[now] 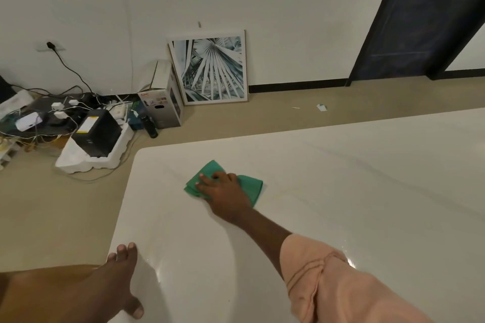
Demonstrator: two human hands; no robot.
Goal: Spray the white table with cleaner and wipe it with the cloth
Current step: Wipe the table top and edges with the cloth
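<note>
The white table (341, 191) fills the lower right, with its rounded corner at the upper left. A folded green cloth (252, 186) lies flat on it near that corner. My right hand (225, 194) presses down on the cloth with its fingers spread. My left hand (120, 278) rests flat on the table's left edge, fingers straight and holding nothing. No spray bottle is in view.
On the floor to the left sit a black box in white foam (97, 139), tangled cables and chargers (52, 110), a cardboard box (162, 105) and a dark bottle (151, 126). A framed leaf print (212, 68) leans on the wall. A dark door (425, 16) stands at right.
</note>
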